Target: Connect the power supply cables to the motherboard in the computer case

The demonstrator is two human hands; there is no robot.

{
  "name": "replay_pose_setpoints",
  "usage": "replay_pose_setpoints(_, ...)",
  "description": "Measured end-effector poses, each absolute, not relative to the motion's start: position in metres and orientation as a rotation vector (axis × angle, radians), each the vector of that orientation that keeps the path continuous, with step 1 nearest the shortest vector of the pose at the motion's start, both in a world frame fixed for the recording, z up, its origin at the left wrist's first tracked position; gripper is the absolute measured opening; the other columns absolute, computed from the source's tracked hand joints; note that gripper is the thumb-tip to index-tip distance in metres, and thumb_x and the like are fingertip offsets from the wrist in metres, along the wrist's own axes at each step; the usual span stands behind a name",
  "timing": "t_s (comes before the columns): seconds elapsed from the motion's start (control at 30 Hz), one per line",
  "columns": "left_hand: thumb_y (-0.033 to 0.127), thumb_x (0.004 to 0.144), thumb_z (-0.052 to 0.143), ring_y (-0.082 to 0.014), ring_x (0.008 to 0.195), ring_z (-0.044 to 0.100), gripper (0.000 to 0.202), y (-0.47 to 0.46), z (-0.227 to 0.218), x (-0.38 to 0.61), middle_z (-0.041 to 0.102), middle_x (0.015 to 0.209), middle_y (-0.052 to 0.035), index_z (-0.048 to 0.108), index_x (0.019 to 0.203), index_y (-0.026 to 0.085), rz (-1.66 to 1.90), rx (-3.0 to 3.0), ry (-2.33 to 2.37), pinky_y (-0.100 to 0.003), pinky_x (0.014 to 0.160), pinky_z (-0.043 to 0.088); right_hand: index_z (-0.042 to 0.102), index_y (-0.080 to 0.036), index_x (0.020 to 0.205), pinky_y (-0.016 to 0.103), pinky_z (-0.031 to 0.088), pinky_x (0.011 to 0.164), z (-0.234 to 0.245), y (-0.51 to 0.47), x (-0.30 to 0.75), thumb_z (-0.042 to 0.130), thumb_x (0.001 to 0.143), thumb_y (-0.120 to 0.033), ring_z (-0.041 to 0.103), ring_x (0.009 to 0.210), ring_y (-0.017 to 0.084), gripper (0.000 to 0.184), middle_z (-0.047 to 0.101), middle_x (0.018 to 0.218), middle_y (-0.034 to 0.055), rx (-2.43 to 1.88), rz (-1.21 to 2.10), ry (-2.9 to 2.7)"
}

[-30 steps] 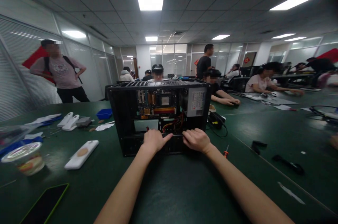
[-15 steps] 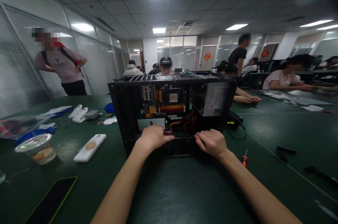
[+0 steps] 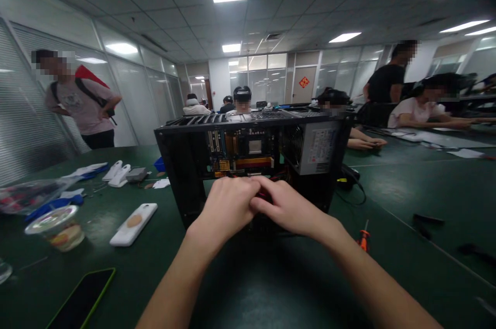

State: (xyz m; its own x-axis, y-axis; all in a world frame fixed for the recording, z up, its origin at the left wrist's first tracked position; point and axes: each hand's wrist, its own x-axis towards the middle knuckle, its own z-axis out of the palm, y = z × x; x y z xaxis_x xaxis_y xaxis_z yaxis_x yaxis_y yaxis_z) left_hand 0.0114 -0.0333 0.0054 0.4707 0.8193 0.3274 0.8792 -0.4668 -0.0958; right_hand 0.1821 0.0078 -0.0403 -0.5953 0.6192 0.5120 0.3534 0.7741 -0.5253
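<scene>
On the table (image 3: pixel 411 179) stands a computer (image 3: pixel 251 151); a cup (image 3: pixel 58 230) is nearer to the left edge, a screwdriver (image 3: pixel 363 241) at the computer's right.

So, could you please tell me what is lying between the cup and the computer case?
In the head view, a white, phone-like object with a round tan spot lies between the cup and the computer case.

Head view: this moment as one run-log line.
left hand: at open computer case; right hand: beside left hand; held: unclear; screwdriver: on table, right of case
</scene>
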Motion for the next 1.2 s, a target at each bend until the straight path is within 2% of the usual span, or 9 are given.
replay_pose_setpoints(0.07,0.028,0.088,0.063,-0.0248,0.090,0.067,0.011,-0.034,0.013,0.009,0.072,0.096,-0.0054,0.069,0.094,0.021,-0.499,-2.442,-1.434,-0.037,0.080,0.050,0.069,-0.019,0.114,0.026,0.045,0.068,-0.016,0.007,0.182,0.058,0.095,-0.043,0.063,0.074,0.016,0.033,0.071,0.085,0.0027,-0.774,0.594,-2.244)
replay_pose_setpoints(0.13,0.037,0.085,0.070,-0.0267,0.102,0.064,0.019,-0.032,0.019,0.003,0.070,0.108,-0.0072,0.069,0.094,0.021,-0.686,-2.422,-1.389,-0.040,0.089,0.049,0.074,-0.017,0.100,0.025,0.038,0.059,-0.001,0.008,0.189,0.058,0.094,-0.047,0.056,0.064,0.013,0.034,0.068,0.074,0.0009,-0.794,0.662,-2.204)
replay_pose_setpoints(0.23,0.040,0.082,0.076,-0.0255,0.115,0.059,0.037,-0.027,0.023,-0.006,0.063,0.129,-0.0084,0.065,0.112,0.021,-0.947,-2.568,-1.311,-0.038,0.097,0.049,0.075,-0.015,0.087,0.025,0.032,0.053,0.006,0.009,0.205,0.060,0.091,-0.048,0.048,0.056,0.011,0.037,0.061,0.064,-0.0003,-0.774,0.793,-2.106)
replay_pose_setpoints(0.33,0.038,0.083,0.076,-0.0210,0.108,0.064,0.049,-0.024,0.020,-0.009,0.066,0.125,-0.0054,0.060,0.127,0.024,-1.004,-2.825,-1.295,-0.032,0.091,0.052,0.073,-0.014,0.087,0.025,0.028,0.049,0.006,0.007,0.213,0.063,0.088,-0.050,0.043,0.052,0.010,0.038,0.054,0.057,-0.0026,-0.796,0.909,-1.988)
replay_pose_setpoints(0.43,0.032,0.087,0.071,-0.0186,0.098,0.067,0.042,-0.025,0.017,-0.005,0.069,0.119,-0.0041,0.060,0.127,0.023,-1.044,-2.887,-1.316,-0.028,0.084,0.054,0.068,-0.014,0.081,0.023,0.028,0.048,0.006,0.006,0.214,0.069,0.084,-0.051,0.044,0.054,0.009,0.037,0.053,0.060,-0.0031,-0.805,1.030,-1.995)
replay_pose_setpoints(0.57,0.025,0.087,0.069,-0.0201,0.107,0.066,0.040,-0.026,0.018,-0.001,0.068,0.122,-0.0057,0.060,0.126,0.021,-1.094,-2.863,-1.259,-0.029,0.091,0.052,0.067,-0.014,0.086,0.022,0.032,0.051,0.007,0.004,0.211,0.069,0.085,-0.050,0.046,0.058,0.009,0.036,0.057,0.068,-0.0020,-0.736,1.136,-2.041)
replay_pose_setpoints(0.67,0.025,0.085,0.071,-0.0216,0.112,0.064,0.043,-0.027,0.019,-0.002,0.067,0.125,-0.0069,0.060,0.126,0.020,-1.065,-2.876,-1.214,-0.031,0.096,0.051,0.071,-0.014,0.094,0.022,0.034,0.053,0.008,0.001,0.210,0.064,0.089,-0.050,0.047,0.061,0.009,0.036,0.059,0.072,-0.0011,-0.666,1.169,-2.127)
replay_pose_setpoints(0.87,0.023,0.084,0.072,-0.0231,0.117,0.062,0.046,-0.030,0.021,-0.004,0.066,0.129,-0.0072,0.058,0.127,0.021,-0.995,-2.888,-1.163,-0.034,0.101,0.050,0.066,-0.014,0.087,0.022,0.033,0.055,0.006,0.001,0.208,0.064,0.090,-0.050,0.043,0.060,0.009,0.037,0.053,0.069,-0.0031,-0.674,1.151,-2.142)
replay_pose_setpoints(1.2,0.026,0.086,0.071,-0.0224,0.118,0.063,0.048,-0.030,0.018,-0.008,0.065,0.131,-0.0067,0.055,0.132,0.022,-0.830,-2.852,-1.172,-0.033,0.101,0.049,0.069,-0.014,0.087,0.024,0.037,0.062,-0.001,0.005,0.203,0.065,0.087,-0.053,0.047,0.069,0.012,0.039,0.057,0.076,-0.0004,-0.619,1.155,-2.181)
